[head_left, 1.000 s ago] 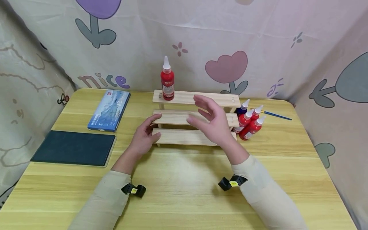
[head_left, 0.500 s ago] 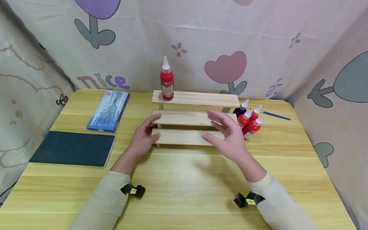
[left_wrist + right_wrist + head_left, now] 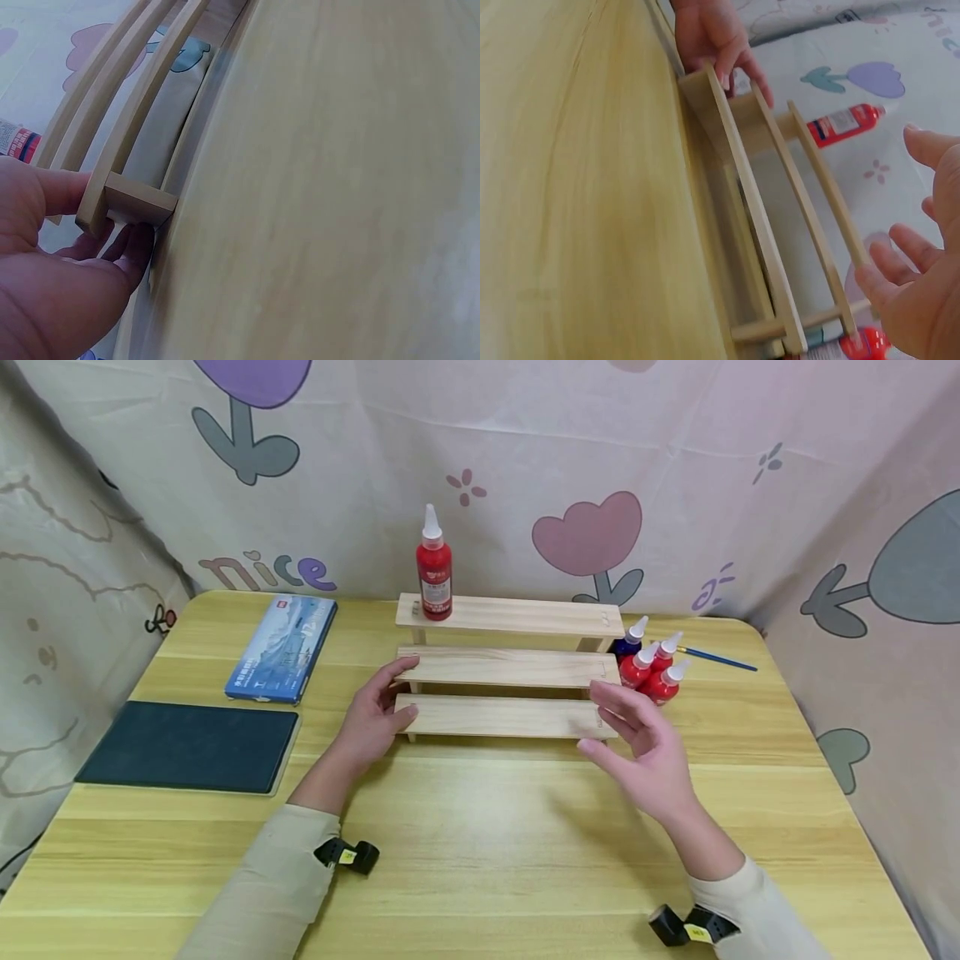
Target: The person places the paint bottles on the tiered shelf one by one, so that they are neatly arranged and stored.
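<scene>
A three-tier wooden step shelf (image 3: pixel 502 717) stands near the back of the table. My left hand (image 3: pixel 372 714) holds its left end, thumb on the lowest board and the other fingers around the side, which shows close up at the end panel (image 3: pixel 139 201) in the left wrist view. My right hand (image 3: pixel 648 752), fingers loosely bent and parted, holds nothing and hovers by the right end of the lower boards. On the top board's left end, a red squeeze bottle (image 3: pixel 435 578) with a pointed white nozzle stands upright.
Just right of the shelf cluster several similar bottles, red (image 3: pixel 636 670) and dark blue (image 3: pixel 627 647). Behind them lies a blue-handled paintbrush (image 3: pixel 720 657). On the left are a blue flat box (image 3: pixel 283 647) and a dark green flat case (image 3: pixel 191 746). A printed curtain (image 3: pixel 360 468) backs the table.
My right hand has moved right and toward me, from over the middle of the shelf to its right end. My left hand keeps its grip; the shelf and bottles stay put.
</scene>
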`<state>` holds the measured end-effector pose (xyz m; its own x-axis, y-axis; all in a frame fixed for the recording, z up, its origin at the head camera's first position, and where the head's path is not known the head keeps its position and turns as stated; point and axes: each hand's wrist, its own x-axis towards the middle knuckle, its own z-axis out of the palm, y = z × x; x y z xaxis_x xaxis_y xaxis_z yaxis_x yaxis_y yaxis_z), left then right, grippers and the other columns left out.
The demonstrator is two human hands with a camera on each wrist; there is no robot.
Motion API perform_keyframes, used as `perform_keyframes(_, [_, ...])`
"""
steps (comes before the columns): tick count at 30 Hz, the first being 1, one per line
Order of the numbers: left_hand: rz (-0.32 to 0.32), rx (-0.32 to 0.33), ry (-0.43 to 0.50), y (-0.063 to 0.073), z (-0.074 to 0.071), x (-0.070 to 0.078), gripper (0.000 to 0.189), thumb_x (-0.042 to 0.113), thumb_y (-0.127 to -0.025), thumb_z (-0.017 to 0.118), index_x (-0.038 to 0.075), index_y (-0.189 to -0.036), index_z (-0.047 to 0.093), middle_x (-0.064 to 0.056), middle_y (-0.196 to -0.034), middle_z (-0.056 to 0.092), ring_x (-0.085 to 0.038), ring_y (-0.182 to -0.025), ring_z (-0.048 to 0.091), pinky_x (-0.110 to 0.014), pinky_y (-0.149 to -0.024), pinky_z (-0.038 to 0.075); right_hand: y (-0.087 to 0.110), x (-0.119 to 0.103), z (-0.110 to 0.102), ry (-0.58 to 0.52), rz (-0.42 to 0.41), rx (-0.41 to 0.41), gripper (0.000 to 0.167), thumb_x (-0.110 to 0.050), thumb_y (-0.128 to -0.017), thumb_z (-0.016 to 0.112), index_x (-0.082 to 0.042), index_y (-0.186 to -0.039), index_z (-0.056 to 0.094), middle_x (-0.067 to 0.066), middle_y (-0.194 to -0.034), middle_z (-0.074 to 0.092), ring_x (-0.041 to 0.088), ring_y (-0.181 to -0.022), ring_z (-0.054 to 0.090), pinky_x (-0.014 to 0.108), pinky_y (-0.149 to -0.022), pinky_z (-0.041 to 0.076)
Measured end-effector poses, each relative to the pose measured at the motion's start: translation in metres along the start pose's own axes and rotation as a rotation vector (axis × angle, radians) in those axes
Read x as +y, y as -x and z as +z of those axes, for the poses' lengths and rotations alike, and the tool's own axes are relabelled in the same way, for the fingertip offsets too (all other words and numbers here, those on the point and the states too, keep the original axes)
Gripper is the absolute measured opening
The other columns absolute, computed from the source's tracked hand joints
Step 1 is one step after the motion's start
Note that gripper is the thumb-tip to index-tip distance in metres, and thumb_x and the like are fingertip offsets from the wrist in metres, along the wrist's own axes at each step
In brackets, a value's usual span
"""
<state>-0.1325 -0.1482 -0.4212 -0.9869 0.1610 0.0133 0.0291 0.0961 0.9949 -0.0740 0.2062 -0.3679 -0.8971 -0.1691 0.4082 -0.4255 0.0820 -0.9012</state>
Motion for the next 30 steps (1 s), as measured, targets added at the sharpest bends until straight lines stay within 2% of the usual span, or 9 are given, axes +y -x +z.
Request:
perform_keyframes(6, [-0.001, -0.001, -0.011, 0.000, 0.000, 0.000, 0.067, -0.015, -0.092, 0.057, 0.019, -0.149, 0.048, -0.004, -0.153, 0.038, -0.030, -0.131, 0.043, -0.045, -0.111, 0.033, 0.015, 0.004, -0.019, -0.061, -0.043, 0.077, 0.060, 0.031, -0.073, 0.067, 0.018, -0.129, 0.052, 0.026, -0.132, 0.057, 0.033, -0.122, 0.055, 0.035, -0.101, 0.045])
perform_keyframes(13, [-0.001, 0.002, 0.011, 0.000, -0.002, -0.001, 0.067, -0.016, -0.092, 0.057, 0.019, -0.148, 0.049, -0.003, -0.152, 0.039, -0.030, -0.130, 0.043, -0.044, -0.112, 0.030, 0.028, 0.010, -0.044, -0.116, -0.058, 0.187, 0.055, 0.033, -0.074, 0.062, 0.024, -0.126, 0.050, 0.031, -0.129, 0.057, 0.035, -0.119, 0.057, 0.035, -0.100, 0.046])
perform_keyframes(18, [0.006, -0.001, 0.011, 0.000, -0.002, 0.000, 0.067, -0.016, -0.092, 0.057, 0.019, -0.148, 0.049, -0.003, -0.152, 0.039, -0.030, -0.130, 0.043, -0.045, -0.111, 0.032, 0.031, 0.011, -0.057, -0.062, -0.003, 0.283, 0.051, 0.030, -0.077, 0.064, 0.021, -0.126, 0.053, 0.033, -0.125, 0.058, 0.033, -0.116, 0.059, 0.034, -0.098, 0.047])
perform_keyframes(22, [0.012, -0.004, 0.007, 0.000, -0.001, -0.001, 0.066, -0.016, -0.092, 0.057, 0.018, -0.148, 0.048, -0.004, -0.152, 0.039, -0.030, -0.130, 0.044, -0.045, -0.111, 0.032, 0.029, 0.014, -0.066, -0.006, 0.040, 0.362, 0.049, 0.026, -0.078, 0.066, 0.018, -0.125, 0.056, 0.029, -0.123, 0.061, 0.030, -0.114, 0.061, 0.033, -0.096, 0.048])
perform_keyframes(26, [0.018, -0.002, 0.018, 0.000, -0.001, -0.001, 0.067, -0.018, -0.091, 0.057, 0.016, -0.149, 0.048, -0.005, -0.152, 0.039, -0.032, -0.130, 0.043, -0.046, -0.111, 0.031, 0.022, 0.020, -0.073, 0.081, 0.080, 0.406, 0.047, 0.020, -0.080, 0.071, 0.013, -0.125, 0.060, 0.025, -0.123, 0.062, 0.027, -0.113, 0.061, 0.029, -0.094, 0.049])
perform_keyframes(30, [0.015, -0.002, 0.021, 0.000, 0.000, -0.002, 0.066, -0.018, -0.091, 0.057, 0.015, -0.148, 0.048, -0.006, -0.152, 0.039, -0.032, -0.130, 0.043, -0.046, -0.111, 0.032, 0.015, 0.029, -0.078, 0.168, 0.161, 0.437, 0.047, 0.013, -0.081, 0.075, 0.007, -0.126, 0.064, 0.020, -0.124, 0.063, 0.025, -0.114, 0.060, 0.026, -0.093, 0.049])
